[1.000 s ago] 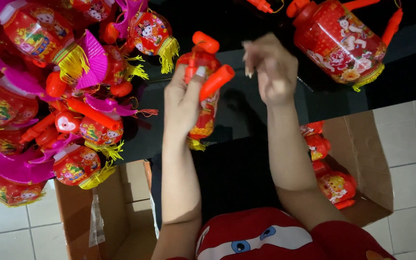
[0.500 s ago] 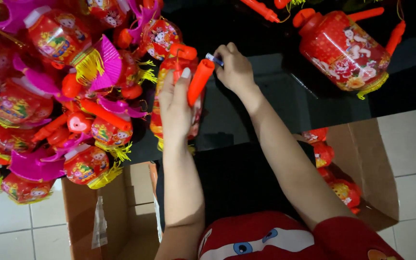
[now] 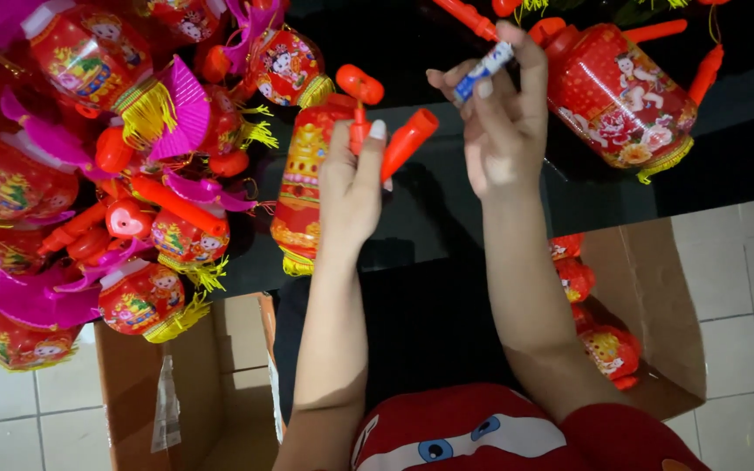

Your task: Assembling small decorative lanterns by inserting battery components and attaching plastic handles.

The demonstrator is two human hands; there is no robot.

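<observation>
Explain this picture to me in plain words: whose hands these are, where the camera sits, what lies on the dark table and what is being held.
The view comes from a camera worn on a person's head, looking down at their own two bare hands. The left hand holds a red toy lantern by its orange handle. The right hand pinches a small blue and white battery in a fingertip grip, apart from the lantern. On the dark table lies a heap of lanterns at the left and a single large lantern at the right. Open cardboard boxes stand on the tiled floor below.
</observation>
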